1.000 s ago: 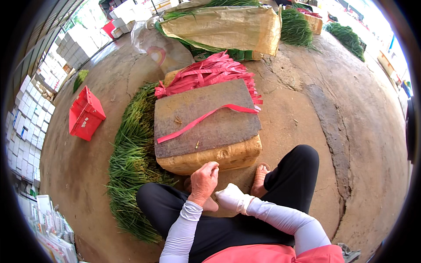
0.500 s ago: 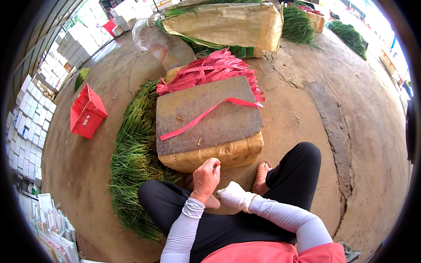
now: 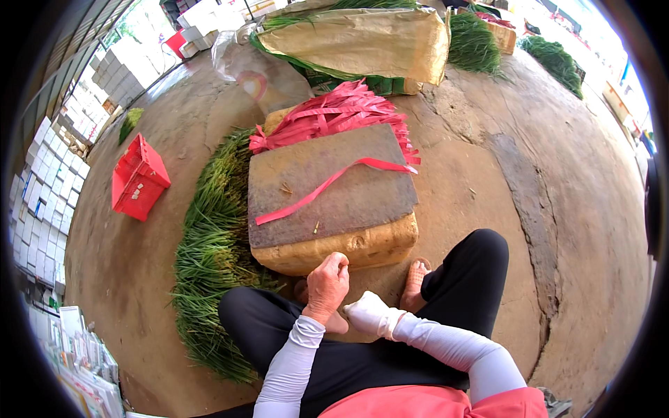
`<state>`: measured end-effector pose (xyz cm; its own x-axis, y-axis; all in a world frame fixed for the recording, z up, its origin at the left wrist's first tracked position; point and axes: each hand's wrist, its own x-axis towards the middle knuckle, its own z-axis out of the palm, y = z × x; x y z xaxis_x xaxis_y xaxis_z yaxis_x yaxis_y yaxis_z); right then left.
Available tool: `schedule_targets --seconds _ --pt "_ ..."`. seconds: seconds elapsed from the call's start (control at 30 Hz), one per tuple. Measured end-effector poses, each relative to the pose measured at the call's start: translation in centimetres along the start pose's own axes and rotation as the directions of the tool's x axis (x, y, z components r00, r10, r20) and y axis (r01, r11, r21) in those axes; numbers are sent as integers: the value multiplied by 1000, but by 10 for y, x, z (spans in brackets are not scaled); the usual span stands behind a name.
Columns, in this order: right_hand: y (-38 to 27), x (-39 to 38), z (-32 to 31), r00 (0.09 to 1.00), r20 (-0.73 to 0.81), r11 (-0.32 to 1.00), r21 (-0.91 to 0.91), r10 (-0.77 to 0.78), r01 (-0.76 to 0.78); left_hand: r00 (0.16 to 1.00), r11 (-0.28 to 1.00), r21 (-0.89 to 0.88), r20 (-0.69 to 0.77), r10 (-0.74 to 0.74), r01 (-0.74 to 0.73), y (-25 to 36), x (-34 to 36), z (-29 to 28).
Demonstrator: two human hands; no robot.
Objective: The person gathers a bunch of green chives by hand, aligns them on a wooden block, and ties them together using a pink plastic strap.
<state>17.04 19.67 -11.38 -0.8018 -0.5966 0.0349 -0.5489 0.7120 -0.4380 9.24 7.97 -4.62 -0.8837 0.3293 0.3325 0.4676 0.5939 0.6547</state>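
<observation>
One bare left hand [image 3: 327, 287] of ours, curled with thumb and fingertips together, hovers at the near edge of the board-topped block [image 3: 334, 212]; beside it, our gloved right hand [image 3: 371, 315] is loosely fisted, and we cannot tell whether either grips anything. Across the block we see a red strip [image 3: 326, 185] reaching its right edge; pink-red ribbons [image 3: 341, 111] heap behind. Green stalks [image 3: 209, 279] line its left side; farther left stands a red crate [image 3: 143, 187], contents unclear. Cracked floor [image 3: 456, 177] spreads to its right.

Grey-brown board [image 3: 341, 198]; pink-red strip [image 3: 320, 189]. Twelve o'clock: pink-red ribbon pile [image 3: 334, 115]. Nine o'clock: red crate [image 3: 139, 187]. Eight: green stalks [image 3: 209, 272]. Five: white-gloved right hand [image 3: 371, 313].
</observation>
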Motion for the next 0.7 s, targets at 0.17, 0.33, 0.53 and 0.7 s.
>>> schedule_targets --seconds 0.17,0.33,0.53,0.7 --pt "-5 2 -8 1000 26 1000 -12 8 -8 998 998 33 -27 51 -50 -3 0 -1" --pt "-5 1 -12 999 34 999 -30 14 -13 996 983 181 -84 43 -27 -8 4 0" --pt "0 6 -8 989 -86 993 -18 116 -118 998 787 616 58 -24 -17 -54 41 -4" --pt "7 6 -21 958 -158 971 13 239 -240 995 787 616 55 -78 28 -70 40 4"
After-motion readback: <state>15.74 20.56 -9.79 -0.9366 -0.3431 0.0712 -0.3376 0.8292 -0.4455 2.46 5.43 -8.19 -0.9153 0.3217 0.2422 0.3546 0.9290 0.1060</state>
